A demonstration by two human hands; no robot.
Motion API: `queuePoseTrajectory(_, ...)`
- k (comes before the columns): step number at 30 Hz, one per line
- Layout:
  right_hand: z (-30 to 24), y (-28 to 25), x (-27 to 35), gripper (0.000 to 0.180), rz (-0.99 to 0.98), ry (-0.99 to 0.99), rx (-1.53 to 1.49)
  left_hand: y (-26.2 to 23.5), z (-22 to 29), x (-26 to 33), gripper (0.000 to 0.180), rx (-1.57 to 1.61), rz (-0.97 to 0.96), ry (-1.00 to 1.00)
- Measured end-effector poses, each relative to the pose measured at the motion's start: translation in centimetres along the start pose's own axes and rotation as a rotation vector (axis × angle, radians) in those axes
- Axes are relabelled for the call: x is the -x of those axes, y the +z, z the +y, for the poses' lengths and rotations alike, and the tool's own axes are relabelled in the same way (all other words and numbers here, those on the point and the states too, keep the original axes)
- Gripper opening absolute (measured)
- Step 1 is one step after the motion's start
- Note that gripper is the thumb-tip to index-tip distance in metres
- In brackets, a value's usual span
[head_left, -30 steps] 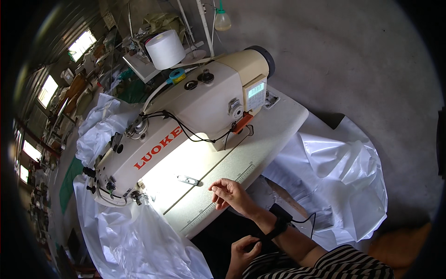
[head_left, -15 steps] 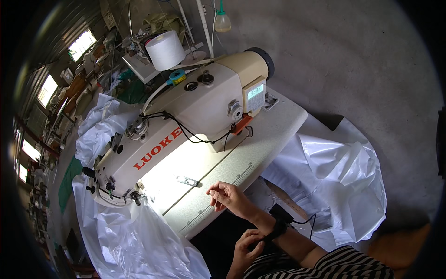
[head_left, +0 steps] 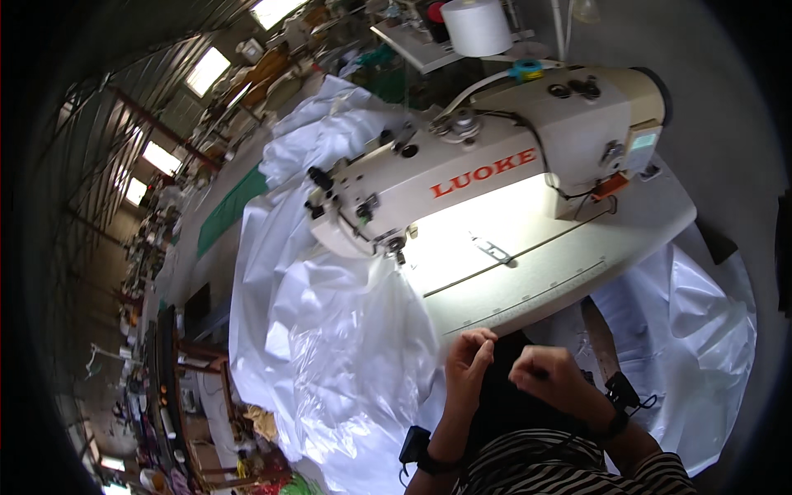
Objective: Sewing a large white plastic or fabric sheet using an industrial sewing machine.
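Note:
My left hand point(head_left: 467, 365) is just off the front edge of the sewing table, its fingers bent and drawn together around nothing that I can see. Beside it, my right hand point(head_left: 553, 376) is curled into a loose fist, also with nothing visible in it. The two hands are apart, each with a dark strap and small box at the wrist. In front of them stands a white sewing machine point(head_left: 495, 169) with its lamp lit. Metal thread snips point(head_left: 493, 251) lie on its bed. Glossy white sheeting point(head_left: 346, 330) hangs below the needle area, left of my left hand.
More white sheeting point(head_left: 689, 330) is heaped right of the table point(head_left: 569, 280). A white thread cone point(head_left: 477, 26) stands behind the machine. At the left are a green cloth point(head_left: 231, 210), a wooden frame point(head_left: 202, 351) and a cluttered workshop.
My view has swung left. My left hand has come away from my right wrist, and my right hand has drawn back from over the table edge and curled up. The snips stay on the machine bed.

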State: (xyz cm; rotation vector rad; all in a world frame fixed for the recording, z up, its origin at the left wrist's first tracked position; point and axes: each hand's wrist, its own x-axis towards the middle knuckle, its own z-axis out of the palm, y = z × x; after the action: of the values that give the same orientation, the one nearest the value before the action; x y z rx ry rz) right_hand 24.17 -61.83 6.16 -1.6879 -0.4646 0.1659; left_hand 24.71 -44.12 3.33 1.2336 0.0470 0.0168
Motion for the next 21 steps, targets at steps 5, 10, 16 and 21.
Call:
queuePoseTrajectory(5, -1.1, 7.0, 3.3, 0.02, -0.298, -0.311, 0.083, -0.9, 2.3, -3.0, 0.005, 0.033, 0.092, 0.077)
queuePoseTrajectory(10, -1.8, 10.1, 3.0, 0.028, -0.215, -0.414, 0.29, -2.0, 2.7, -4.5, 0.006, -0.019, 0.169, 0.179)
queuePoseTrajectory(16, -2.6, 10.2, 3.0, 0.026, -0.245, -0.386, 0.371, -2.3, 1.8, -5.1, 0.006, -0.264, 0.157, 0.177)
queuePoseTrajectory(21, -1.8, 8.9, 2.9, 0.022, -0.384, 0.025, -0.175, -1.6, 2.3, -4.6, 0.009, -0.354, 0.126, 0.152)
